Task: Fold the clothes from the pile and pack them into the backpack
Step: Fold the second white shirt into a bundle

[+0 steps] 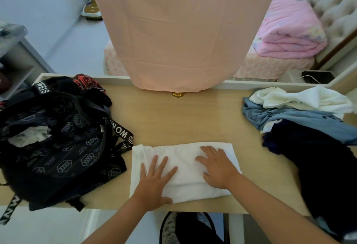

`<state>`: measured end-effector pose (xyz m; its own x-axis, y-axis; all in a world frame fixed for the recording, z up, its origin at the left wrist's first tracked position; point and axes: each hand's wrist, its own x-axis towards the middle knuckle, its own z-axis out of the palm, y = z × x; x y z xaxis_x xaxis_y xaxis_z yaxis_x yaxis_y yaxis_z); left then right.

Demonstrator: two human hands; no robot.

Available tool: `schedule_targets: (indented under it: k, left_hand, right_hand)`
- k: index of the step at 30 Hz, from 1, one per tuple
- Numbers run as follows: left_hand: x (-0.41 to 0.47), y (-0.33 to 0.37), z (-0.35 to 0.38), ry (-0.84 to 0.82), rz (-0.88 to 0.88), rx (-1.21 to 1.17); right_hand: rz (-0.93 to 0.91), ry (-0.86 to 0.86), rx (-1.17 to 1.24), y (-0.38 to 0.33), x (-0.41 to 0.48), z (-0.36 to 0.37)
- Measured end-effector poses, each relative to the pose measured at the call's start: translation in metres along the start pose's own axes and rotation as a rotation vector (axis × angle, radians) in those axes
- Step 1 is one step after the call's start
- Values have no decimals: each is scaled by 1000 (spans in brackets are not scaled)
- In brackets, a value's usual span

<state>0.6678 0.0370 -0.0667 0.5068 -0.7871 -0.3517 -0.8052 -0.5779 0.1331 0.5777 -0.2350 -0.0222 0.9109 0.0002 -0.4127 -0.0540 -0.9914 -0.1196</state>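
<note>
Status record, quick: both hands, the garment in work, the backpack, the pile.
left hand: flat on the folded white garment, fingers spread
right hand: flat on the same garment
backpack: black, left on the table, open, something white inside
pile: right on the table; white, blue and dark pieces, unfolded
stage: garment folded, not yet packed

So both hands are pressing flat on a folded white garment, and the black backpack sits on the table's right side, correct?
Not quite. The head view shows the black backpack on the left side of the table. The rest holds: the left hand and right hand press flat on the folded white garment.
</note>
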Motion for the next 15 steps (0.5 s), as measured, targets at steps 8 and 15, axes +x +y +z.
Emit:
schedule_targets:
  k: [8,15]
  left_hand:
    - [44,-33,-43,394,-183,-17]
    - [56,-80,-28,275,-209,-129]
  right_hand:
    - [196,44,-17,28,14,12]
    - [570,101,110,55,44,-10]
